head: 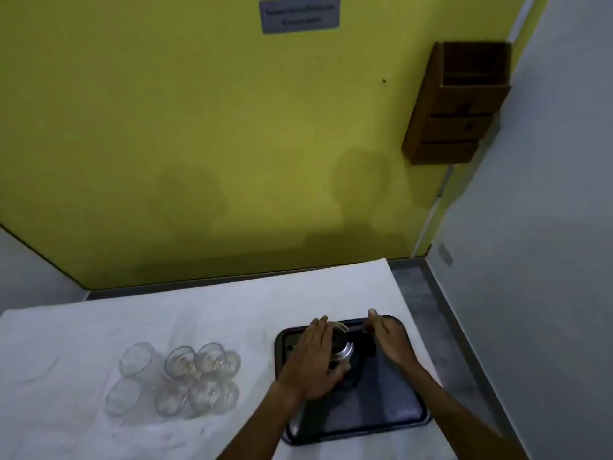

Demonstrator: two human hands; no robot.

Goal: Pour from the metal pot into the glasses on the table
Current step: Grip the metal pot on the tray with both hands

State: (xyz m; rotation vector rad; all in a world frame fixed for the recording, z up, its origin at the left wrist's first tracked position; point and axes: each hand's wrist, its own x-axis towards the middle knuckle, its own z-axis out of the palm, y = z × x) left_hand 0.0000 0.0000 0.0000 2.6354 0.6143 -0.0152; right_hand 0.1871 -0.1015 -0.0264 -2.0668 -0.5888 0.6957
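Note:
A small metal pot (344, 347) with an open top stands at the far end of a black tray (393, 405). My left hand (313, 358) lies flat against the pot's left side, fingers straight and the thumb curled near its base. My right hand (391, 341) hovers just right of the pot, over its dark handle, fingers stretched out and holding nothing. Several clear glasses (209, 363) stand in two rows on the white tablecloth (199, 310), left of the tray. Whether the pot holds liquid is hidden.
The table sits against a yellow wall (232, 144). A brown wooden box shelf (457, 104) hangs on that wall at the upper right. A grey wall (547, 260) runs close along the table's right edge.

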